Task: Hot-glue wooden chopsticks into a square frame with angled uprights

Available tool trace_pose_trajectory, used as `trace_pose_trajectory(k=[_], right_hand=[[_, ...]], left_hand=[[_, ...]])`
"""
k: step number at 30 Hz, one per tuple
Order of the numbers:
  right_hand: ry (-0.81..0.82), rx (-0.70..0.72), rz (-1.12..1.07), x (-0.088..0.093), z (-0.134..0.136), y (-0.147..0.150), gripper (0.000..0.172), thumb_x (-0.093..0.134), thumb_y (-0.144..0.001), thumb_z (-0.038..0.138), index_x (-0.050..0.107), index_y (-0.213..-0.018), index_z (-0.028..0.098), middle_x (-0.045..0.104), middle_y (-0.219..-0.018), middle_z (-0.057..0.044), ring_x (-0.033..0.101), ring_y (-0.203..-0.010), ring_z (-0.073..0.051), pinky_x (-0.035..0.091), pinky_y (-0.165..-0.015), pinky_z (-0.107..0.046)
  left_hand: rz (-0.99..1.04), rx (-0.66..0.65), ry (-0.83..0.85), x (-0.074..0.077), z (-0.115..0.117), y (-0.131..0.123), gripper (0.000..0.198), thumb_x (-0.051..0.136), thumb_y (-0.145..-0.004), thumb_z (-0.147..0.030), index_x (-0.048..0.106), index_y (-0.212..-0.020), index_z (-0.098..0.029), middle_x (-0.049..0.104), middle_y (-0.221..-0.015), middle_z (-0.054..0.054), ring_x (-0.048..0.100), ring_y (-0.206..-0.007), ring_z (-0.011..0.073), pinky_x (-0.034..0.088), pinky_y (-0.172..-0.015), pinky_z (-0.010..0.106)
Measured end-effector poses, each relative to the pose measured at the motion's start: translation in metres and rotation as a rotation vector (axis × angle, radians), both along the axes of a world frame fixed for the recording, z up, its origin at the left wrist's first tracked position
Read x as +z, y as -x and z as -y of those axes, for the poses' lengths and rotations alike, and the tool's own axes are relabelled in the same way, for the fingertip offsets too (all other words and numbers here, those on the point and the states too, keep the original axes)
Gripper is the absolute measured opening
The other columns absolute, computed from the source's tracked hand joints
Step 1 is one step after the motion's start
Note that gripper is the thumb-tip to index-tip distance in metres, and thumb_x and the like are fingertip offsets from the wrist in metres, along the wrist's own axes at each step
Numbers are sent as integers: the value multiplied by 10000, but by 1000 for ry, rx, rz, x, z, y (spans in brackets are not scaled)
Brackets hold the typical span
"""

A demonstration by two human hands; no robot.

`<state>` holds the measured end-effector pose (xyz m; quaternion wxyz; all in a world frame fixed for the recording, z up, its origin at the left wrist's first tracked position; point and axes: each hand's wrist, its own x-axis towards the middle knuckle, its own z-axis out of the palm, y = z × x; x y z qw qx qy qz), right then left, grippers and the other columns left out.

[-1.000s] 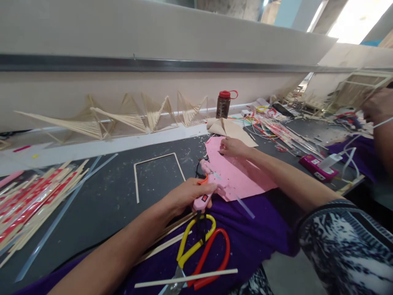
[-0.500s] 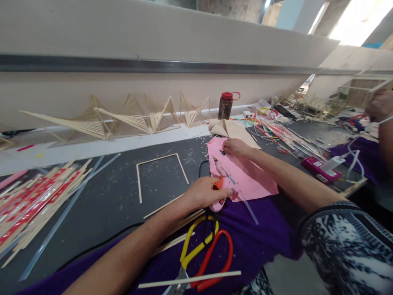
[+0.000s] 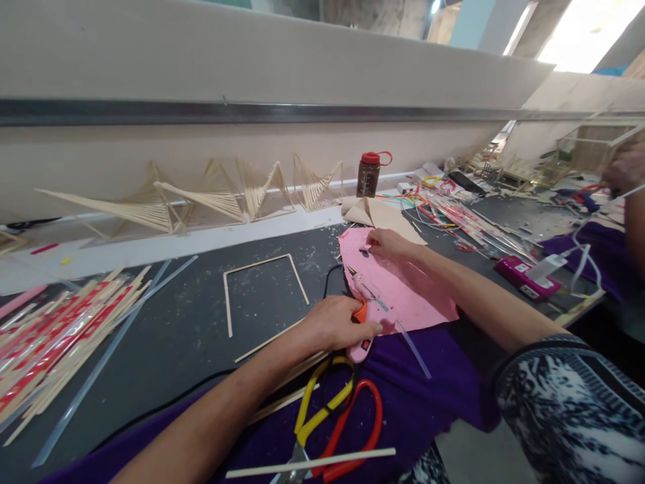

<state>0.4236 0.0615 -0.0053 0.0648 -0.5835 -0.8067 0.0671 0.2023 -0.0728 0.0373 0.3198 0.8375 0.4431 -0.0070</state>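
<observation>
- At five o'clock, the left hand (image 3: 335, 319) is clamping the glue gun (image 3: 363, 289), now overlapping the pink sheet (image 3: 426, 296) more, so both hands are sharing it.
- At three o'clock, the right hand (image 3: 392, 245) is touching it; whether pinching, I cannot tell.

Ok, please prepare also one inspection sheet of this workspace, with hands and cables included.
Surface: dark grey tabletop, scattered with pale specks.
Work things: pink plastic glue gun; pink sheet with ragged edge; three-sided frame of thin wooden sticks.
Clutter: metal cutting tool with one yellow and one red loop handle, over purple cloth; wooden sticks in red-and-clear plastic packets.
Hands: left hand grips the glue gun; right hand touches the pink sheet, grip unclear.
Cables: thin black cable across the tabletop; white cable near magenta box.
Surroundings: red-lidded brown bottle and pale stick models behind; another person's blurred hand at far right.
</observation>
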Motion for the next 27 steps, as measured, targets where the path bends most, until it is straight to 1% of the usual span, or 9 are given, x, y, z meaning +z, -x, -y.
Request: trace_pose_trajectory(k=[6,10,13,15,17,19,21,24,27], right_hand=[[7,-55,-59,-8,-8,-4,235,583,-745,193,628,-970,143,691,-931,-55,596,-802,-152,374,-626,-203],[12,-51,-100,-11,-11,-6,190,566,-744,172,642,-916,152,692,-881,-31,596,-779,-135,370,-621,-194],[13,-45,-130,-14,-11,-6,163,561,-751,175,648,-887,159,689,-853,-17,590,-755,-124,363,-614,-191],[8,-47,-142,-15,-11,-6,153,556,-761,175,652,-878,158,688,-842,-19,584,-746,-123,359,-616,-194],[3,-50,-144,-15,-11,-5,149,557,-767,177,659,-874,156,688,-834,-26,579,-739,-128,354,-619,-201],[-7,-56,-143,-16,-10,-5,153,556,-771,177,666,-876,157,689,-839,-37,575,-741,-136,350,-622,-210],[-21,-65,-148,-16,-9,-5,160,552,-783,190,670,-887,160,691,-849,-46,574,-747,-142,350,-629,-217],[-30,-74,-179,-16,-8,-6,149,571,-783,215,669,-886,168,691,-833,-33,581,-749,-137,362,-633,-209],[-10,-88,-222,-15,-5,-9,131,583,-774,210,663,-868,165,692,-798,-5,597,-720,-115,382,-609,-185]], left_hand=[[-191,-103,-66,-1,-4,-4,564,409,-751,-695,627,-684,-180,623,-684,57,546,-600,177,301,-509,258],[-314,-111,-181,10,-13,0,679,323,-753,-759,672,-668,-182,649,-672,101,598,-638,226,364,-544,288],[-374,-14,-305,23,-35,-1,704,292,-768,-759,700,-707,-188,667,-692,114,628,-693,252,407,-576,304],[-367,19,-428,25,-60,-7,613,320,-819,-668,716,-792,-201,693,-785,109,643,-779,257,435,-619,305],[-326,-8,-563,19,-88,-19,462,337,-880,-479,710,-900,-207,704,-916,97,643,-872,241,457,-693,306],[-278,-114,-607,5,-116,-32,366,357,-885,-318,683,-1013,-213,682,-1072,77,623,-977,208,458,-797,292],[-237,-179,-609,-11,-137,-43,360,380,-886,-293,634,-1131,-219,629,-1202,67,590,-1060,185,446,-858,267],[-240,-187,-600,-29,-155,-52,337,385,-893,-308,665,-1062,-227,638,-1166,61,605,-1025,185,457,-844,265],[-255,-178,-590,-36,-161,-52,281,439,-864,-287,691,-976,-235,660,-1101,49,610,-1006,184,460,-836,253]])
